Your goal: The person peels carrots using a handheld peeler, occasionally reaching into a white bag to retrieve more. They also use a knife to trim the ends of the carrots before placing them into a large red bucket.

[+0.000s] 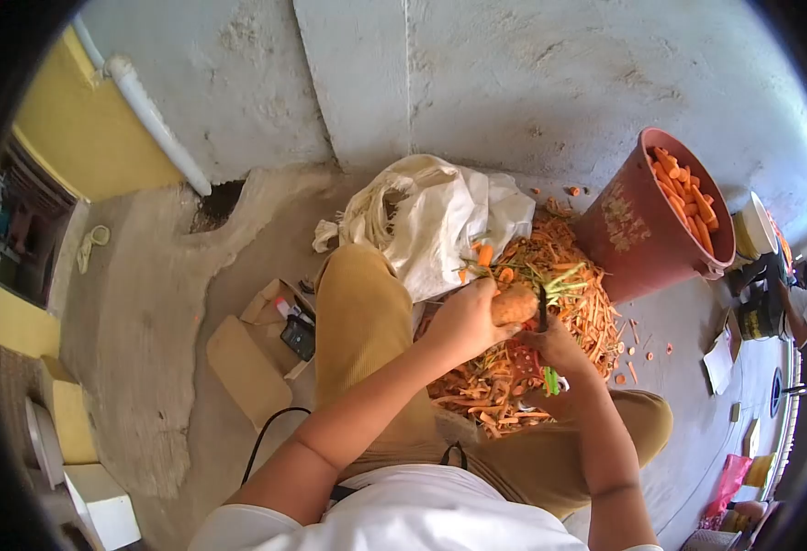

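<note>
Grey wall [523, 83] beyond, left hand [464, 318] around crosswise carrot [515, 305], free end rightward, right hand [560, 349] around dark tool [542, 309].

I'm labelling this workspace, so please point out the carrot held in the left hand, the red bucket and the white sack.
Carrot [515, 306]: head view, on the middle of its exposed side.
Red bucket [636, 241]: head view, on its outer wall.
White sack [451, 223]: head view, on its crumpled upper side.
</note>
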A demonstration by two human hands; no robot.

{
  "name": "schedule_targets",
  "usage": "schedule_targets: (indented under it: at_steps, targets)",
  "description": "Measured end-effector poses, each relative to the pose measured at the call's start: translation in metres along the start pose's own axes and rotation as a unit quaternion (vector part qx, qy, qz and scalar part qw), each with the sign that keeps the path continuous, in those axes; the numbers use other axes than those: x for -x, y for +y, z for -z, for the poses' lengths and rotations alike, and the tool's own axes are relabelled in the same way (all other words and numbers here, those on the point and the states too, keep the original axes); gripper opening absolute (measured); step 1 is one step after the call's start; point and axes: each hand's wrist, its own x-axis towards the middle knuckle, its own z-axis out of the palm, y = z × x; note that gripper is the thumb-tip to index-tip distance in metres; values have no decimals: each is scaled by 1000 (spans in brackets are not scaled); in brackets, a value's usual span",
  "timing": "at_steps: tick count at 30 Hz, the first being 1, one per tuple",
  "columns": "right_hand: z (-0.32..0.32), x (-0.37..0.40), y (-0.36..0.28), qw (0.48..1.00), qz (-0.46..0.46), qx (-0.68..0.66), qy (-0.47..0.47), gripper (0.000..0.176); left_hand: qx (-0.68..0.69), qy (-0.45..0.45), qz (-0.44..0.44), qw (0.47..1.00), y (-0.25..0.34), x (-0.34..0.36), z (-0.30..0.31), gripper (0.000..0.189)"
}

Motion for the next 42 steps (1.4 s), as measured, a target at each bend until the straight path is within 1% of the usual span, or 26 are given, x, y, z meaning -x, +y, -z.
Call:
schedule_targets:
  at_steps: [3, 4, 5, 7, 8, 11, 12, 14, 15, 17, 18, 19, 20, 22, 23, 26, 27, 29, 30, 32, 33, 35, 36, 39, 40, 42]
  targets:
    - [8, -7, 14, 998, -6, -58, 13, 21, 31, -44, -33, 998, -9, -18, -9, 47]
    - [8, -2, 2, 995, -40, -91, 12, 20, 42, -71, -39, 996, -9, -26, -7, 47]
    - [10, -6, 6, 996, -27, -87, 21, 19, 53, -98, -46, 993, -10, -33, -7, 47]
    - [20, -16, 23, 996, 2, -79, 41, 18, 66, -84, -87, 990, -16, -44, -16, 45]
    - [22, -23, 34, 994, 59, -39, 82, 18, 59, -79, -102, 990, -16, -49, -18, 45]
    - [33, -27, 15, 999, 19, 22, 35, 19, 37, -76, -148, 985, -18, -54, -34, 45]
    - [37, -34, 21, 996, -12, 72, 51, 19, 30, -78, -164, 983, -19, -52, -39, 45]
    - [45, -51, 55, 998, 49, 26, 29, 21, 103, -124, -94, 982, -11, -55, -33, 46]
    - [43, -53, 54, 996, 82, 3, 19, 22, 138, -146, -60, 978, -9, -58, -30, 46]
    - [43, -55, 47, 994, -30, 105, 15, 28, 166, -144, -26, 975, -16, -67, -36, 44]
    - [38, -48, 32, 995, -67, 73, 19, 29, 181, -142, -8, 973, -19, -71, -39, 43]
    - [31, -41, 20, 994, -103, 42, 22, 29, 194, -173, 6, 966, -20, -76, -37, 42]
    - [23, -37, 12, 996, -51, -50, 53, 25, 204, -204, 20, 957, -22, -81, -34, 40]
    - [26, -45, 22, 992, -6, -115, 54, 26, 233, -257, 38, 937, -32, -94, -36, 37]
    - [29, -49, 27, 987, 15, -146, 58, 27, 260, -246, 28, 933, -36, -96, -37, 37]
    - [35, -56, 25, 985, 60, -148, 69, 34, 356, -198, -12, 913, -53, -97, -29, 32]
    - [36, -58, 31, 985, 81, -129, 84, 35, 438, -222, 43, 870, -63, -97, -31, 26]
    - [36, -68, 48, 982, 122, -86, 113, 37, 566, -221, 91, 789, -74, -98, -41, 32]
    - [31, -73, 54, 964, 142, -177, 138, 36, 615, -172, 131, 758, -72, -100, -49, 31]
    - [25, -63, 34, 974, 117, -20, 194, 35, 699, -75, 214, 678, -65, -105, -66, 27]
    - [23, -56, 22, 969, 102, 59, 219, 35, 728, -92, 247, 633, -64, -106, -75, 29]
    - [19, -42, 4, 946, 126, 184, 236, 33, 773, -126, 311, 538, -64, -106, -90, 34]
    - [18, -42, 4, 939, 147, 208, 232, 26, 767, -117, 323, 541, -62, -105, -92, 31]
    - [27, -41, -6, 949, -9, 250, 192, 27, 748, -79, 390, 531, -68, -108, -99, 31]
    - [34, -43, 0, 956, 13, 213, 201, 21, 740, -65, 395, 540, -70, -109, -99, 33]
    - [50, -48, 5, 966, 79, 103, 224, 19, 762, -85, 421, 485, -65, -112, -97, 34]
